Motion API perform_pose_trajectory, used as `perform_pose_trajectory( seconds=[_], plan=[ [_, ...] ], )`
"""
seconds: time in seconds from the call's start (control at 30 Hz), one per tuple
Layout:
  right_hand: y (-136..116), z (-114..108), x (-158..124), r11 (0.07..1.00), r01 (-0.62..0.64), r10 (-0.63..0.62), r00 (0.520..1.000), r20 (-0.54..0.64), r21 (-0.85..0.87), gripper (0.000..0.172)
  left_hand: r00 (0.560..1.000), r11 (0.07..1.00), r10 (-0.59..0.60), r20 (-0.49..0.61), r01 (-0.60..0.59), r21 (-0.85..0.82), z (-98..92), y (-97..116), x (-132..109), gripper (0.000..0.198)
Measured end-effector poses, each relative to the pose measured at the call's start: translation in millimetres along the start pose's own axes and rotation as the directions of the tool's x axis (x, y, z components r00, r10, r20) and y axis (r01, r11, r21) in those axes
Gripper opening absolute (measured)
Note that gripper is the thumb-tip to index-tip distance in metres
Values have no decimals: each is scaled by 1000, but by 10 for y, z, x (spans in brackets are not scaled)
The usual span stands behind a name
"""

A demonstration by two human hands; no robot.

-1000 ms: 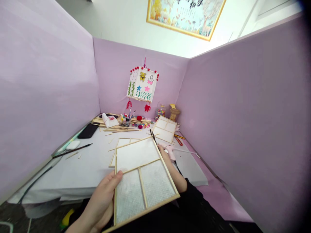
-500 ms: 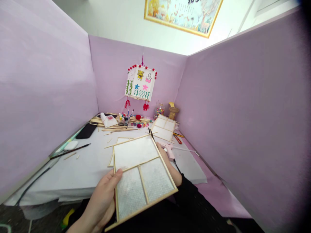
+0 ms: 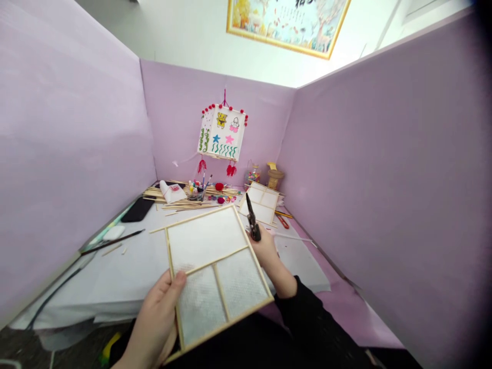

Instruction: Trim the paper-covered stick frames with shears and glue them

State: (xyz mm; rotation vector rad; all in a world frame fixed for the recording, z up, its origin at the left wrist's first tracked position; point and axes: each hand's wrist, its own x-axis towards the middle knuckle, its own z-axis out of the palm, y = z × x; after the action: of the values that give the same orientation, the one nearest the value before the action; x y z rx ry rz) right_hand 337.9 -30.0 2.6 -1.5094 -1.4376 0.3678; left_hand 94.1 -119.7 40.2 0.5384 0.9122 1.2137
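Left hand [image 3: 159,305] grip clasping rectangular panel [image 3: 207,245]: slim pale sticks, translucent, faintly pebbled sheet; tilted at worktop's [image 3: 119,279] near edge. Right hand [image 3: 266,251] grip round dark pointed tool [image 3: 252,221] beside panel; handles, most fingers hidden.

A phone [image 3: 138,210] and a white case [image 3: 114,233] lie by the left edge of the worktop [image 3: 111,279]; a jar [image 3: 252,175] and a pot [image 3: 274,179] stand near its far right corner.
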Motion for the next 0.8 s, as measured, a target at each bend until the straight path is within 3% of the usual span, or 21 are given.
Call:
perform_pose_trajectory(
  seconds=[0.1,0.2,0.3,0.4,0.5,0.6,0.7,0.8],
  plan=[
    [0,-83,-19,954,-56,101,985,141,-294,20,992,993,115,-43,-116,-22,-83,10,16,53],
    [-57,-67,-126,845,38,168,929,331,-534,27,987,988,151,-48,-152,-3,-141,12,59,52],
    [-89,15,-211,793,158,146,889,434,-589,21,986,985,168,-17,-168,35,-172,12,114,49],
    [-36,48,-195,816,218,92,865,493,-535,30,984,982,178,-3,-178,63,-201,5,171,47],
    [10,-33,-127,915,224,-14,848,530,-334,37,985,983,171,-12,-170,73,-222,-17,214,47],
    [-120,-193,-92,985,133,-164,927,338,112,21,987,985,159,-17,-157,69,-205,-49,226,48],
    [-421,-337,-124,838,98,-218,962,165,537,31,989,986,151,-7,-150,71,-167,-85,207,48],
    [-697,-408,-178,747,106,-236,965,112,656,28,988,985,150,18,-151,85,-149,-116,182,47]
  ],
)
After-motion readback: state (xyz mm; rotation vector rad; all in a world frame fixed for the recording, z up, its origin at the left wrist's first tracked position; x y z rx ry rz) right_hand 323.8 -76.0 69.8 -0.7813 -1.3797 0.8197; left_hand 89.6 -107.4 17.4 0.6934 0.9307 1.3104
